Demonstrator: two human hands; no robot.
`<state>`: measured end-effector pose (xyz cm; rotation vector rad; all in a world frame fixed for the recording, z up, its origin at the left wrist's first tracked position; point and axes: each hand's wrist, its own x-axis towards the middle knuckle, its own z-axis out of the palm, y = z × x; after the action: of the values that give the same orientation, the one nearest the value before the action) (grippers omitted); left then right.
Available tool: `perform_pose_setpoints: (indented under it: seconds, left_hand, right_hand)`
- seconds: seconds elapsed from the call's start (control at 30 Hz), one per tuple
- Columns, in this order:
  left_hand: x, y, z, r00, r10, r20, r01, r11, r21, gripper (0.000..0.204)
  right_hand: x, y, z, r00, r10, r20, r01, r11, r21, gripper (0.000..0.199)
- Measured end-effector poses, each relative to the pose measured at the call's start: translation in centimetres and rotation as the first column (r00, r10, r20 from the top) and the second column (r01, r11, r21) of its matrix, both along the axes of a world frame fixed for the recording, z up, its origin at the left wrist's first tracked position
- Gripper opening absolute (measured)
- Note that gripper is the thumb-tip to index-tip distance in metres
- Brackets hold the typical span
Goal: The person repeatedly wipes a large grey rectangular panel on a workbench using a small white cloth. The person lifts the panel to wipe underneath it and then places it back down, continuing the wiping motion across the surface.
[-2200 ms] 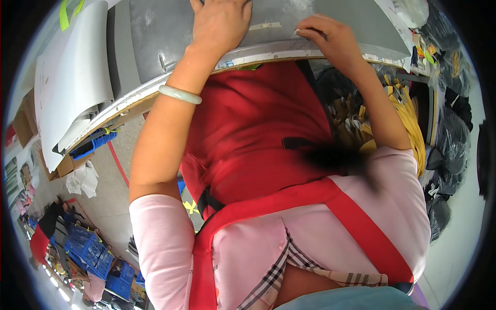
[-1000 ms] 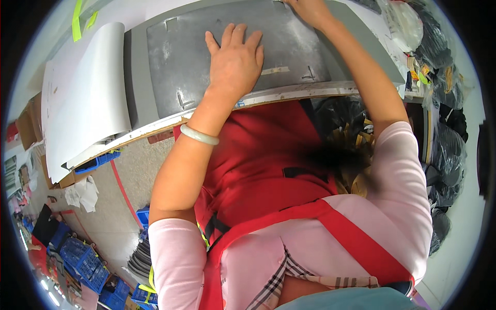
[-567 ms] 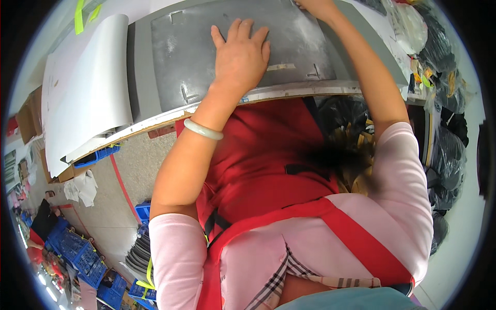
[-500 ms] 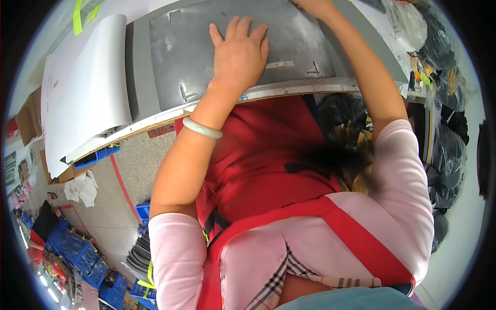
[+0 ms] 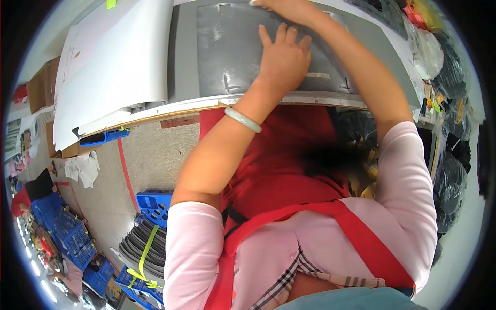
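A dark grey rectangular template sheet (image 5: 227,44), scuffed with white and bearing L-shaped corner marks, lies on a larger grey sheet (image 5: 184,62) on the worktable. Pressed flat on the template is my left hand (image 5: 285,62), open with the fingers spread. Farther away, by the template's far edge, my right hand (image 5: 289,9) is closed. A bit of something whitish shows at its fingertips, too small and too near the picture's rim to name. A strip of beige tape (image 5: 318,75) is on the template near its front edge.
Large white sheets (image 5: 119,57) curl over the table's left part. Blue crates (image 5: 64,227) and a strapped stack of dark sheets (image 5: 144,245) stand on the floor at left. Plastic-wrapped black bundles (image 5: 449,181) line the right side. A cardboard box (image 5: 44,85) stands beyond the table.
The view has shifted, so the table and template appear farther right. My right hand has moved left along the template's far edge. My left hand stays flat on the template.
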<state>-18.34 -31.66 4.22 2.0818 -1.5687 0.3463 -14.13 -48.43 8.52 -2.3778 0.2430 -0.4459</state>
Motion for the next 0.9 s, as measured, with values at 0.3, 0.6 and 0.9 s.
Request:
perform_pose_setpoints:
  seconds: [0.3, 0.6, 0.9]
  left_hand:
    - [-0.1, -0.1, -0.1, 1.0, 0.009, -0.014, -0.009, 1.0, 0.003, 0.043]
    - [0.1, -0.2, -0.5, 1.0, 0.008, -0.008, -0.008, 1.0, 0.005, 0.046]
    - [0.0, -0.2, -0.2, 0.999, -0.006, -0.052, 0.005, 1.0, -0.015, 0.046]
  right_hand:
    - [7.1, 3.8, -0.9, 0.996, 0.08, -0.032, -0.086, 0.907, -0.411, 0.015]
    - [7.3, 2.8, -0.6, 0.995, 0.021, -0.099, -0.035, 0.988, -0.148, 0.012]
    - [8.7, 2.9, -2.0, 0.978, -0.022, -0.209, 0.053, 0.988, 0.143, 0.01]
